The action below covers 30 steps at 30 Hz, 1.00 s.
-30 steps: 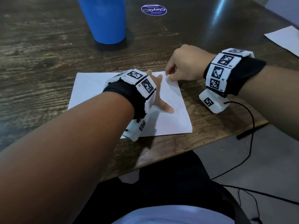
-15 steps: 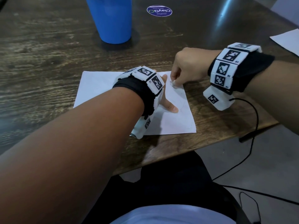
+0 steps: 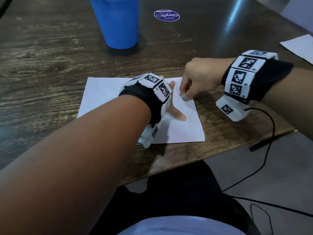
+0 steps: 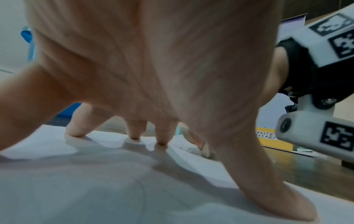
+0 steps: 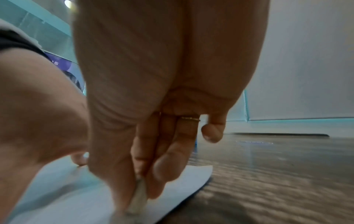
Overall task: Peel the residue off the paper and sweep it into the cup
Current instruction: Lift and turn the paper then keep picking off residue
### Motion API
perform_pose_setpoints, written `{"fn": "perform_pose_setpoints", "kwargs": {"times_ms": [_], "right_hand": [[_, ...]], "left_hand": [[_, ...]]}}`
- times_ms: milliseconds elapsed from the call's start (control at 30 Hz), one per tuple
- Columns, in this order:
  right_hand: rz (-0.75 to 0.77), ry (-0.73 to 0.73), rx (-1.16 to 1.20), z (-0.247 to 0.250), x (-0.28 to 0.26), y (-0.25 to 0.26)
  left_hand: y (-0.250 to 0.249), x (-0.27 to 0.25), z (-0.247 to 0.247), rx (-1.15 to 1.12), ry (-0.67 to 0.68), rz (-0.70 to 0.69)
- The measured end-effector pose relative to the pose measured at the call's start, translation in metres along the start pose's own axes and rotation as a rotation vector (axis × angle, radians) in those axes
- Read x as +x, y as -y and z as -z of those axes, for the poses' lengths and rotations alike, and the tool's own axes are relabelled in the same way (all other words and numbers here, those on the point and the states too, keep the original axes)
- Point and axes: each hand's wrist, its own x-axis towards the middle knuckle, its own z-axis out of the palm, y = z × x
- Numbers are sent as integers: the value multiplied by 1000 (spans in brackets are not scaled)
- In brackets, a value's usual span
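Item 1: paper [image 3: 105,97], one white sheet, flat on the dark wooden table [image 3: 42,56], centre of the head view, near the table's lower edge

Item 2: left hand [image 3: 171,100], spread wide on the sheet, thumb and fingertips [image 4: 161,136] pressing down with the palm arched above the surface; holds nothing

Item 3: right hand [image 3: 194,82], right of centre in the head view, fingers curled, thumb and forefinger pinched together at the sheet's right edge just beside the left hand. A thin ring on one finger

Item 4: residue [image 5: 138,198], pale greyish strip caught between the right thumb and fingers, lower centre of the right wrist view, its lower end meeting the paper; blurred, so it may be still partly stuck down or already free, cannot tell which

Item 5: cup [image 3: 118,22], blue, upright, top centre-left of the head view, well apart from the sheet and both hands

Item 6: round purple sticker [image 3: 166,15], on the table just right of the cup

Item 7: second white sheet [image 3: 299,46], right edge of the head view, partly cut off

Item 8: yellow box [image 4: 272,137], hand-lettered "WASTE BASKET", right side of the left wrist view
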Motion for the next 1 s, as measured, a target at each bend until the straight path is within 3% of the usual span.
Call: {"fn": "perform_pose_setpoints", "kwargs": {"times_ms": [67,200,300,433,667,900,1000], "right_hand": [[2,1,5,-2,-3,0],[-105,-191,58,-2,6,-2],[-167,-236,54,0,13,1],[-168,-246,-5,-4,14,2],[41,-94,-30,-9,-11,24],[-140,-254,24,-2,14,17],[-85,-240,-20,-4,18,23]], "left_hand": [[-1,0,0,-8,15,-3],[-2,-5,2,-2,20,-11],[0,-11,3,25,1,-19],[11,-17,8,57,25,5],[13,-22,7,63,57,59],[10,-27,9,37,79,63],[10,-28,8,35,67,49]]}}
